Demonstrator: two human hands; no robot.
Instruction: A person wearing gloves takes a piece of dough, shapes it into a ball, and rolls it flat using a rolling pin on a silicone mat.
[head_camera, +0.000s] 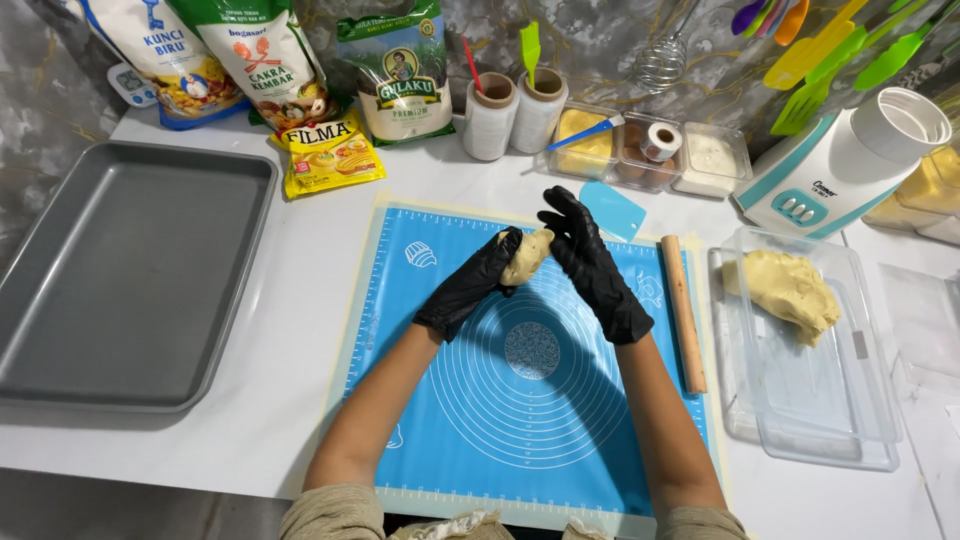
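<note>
Head view, looking down: the black-gloved fingers (505, 258) of the left hand (478, 280) curl closed around a pale yellow lump of dough (527, 257), held up just above the blue silicone baking mat (560, 420). The right hand (590, 262), gloved the same, presses its palm side against the other side of the lump, its fingers loosely spread and raised, not clamped. So the dough sits squeezed between the two hands, over the upper part of the mat's printed rings.

By the look of it, the step in hand is shaping a portion of dough between the palms. The next move would call for even pressure from both sides and a steady hold so the soft lump does not tear or slip.

Both forearms come up from the bottom edge and angle inward, wrists meeting over the mat.

Just right of the mat lies a wooden rolling pin (685, 312), and beyond it a clear plastic container (850, 420) with a larger mass of the same dough (790, 290). A light blue scraper (614, 208) lies at the mat's top edge. Well to the left on the white desk (290, 330) is a grey baking tray (120, 280). Flour and sugar bags (400, 70) stand along the back.
</note>
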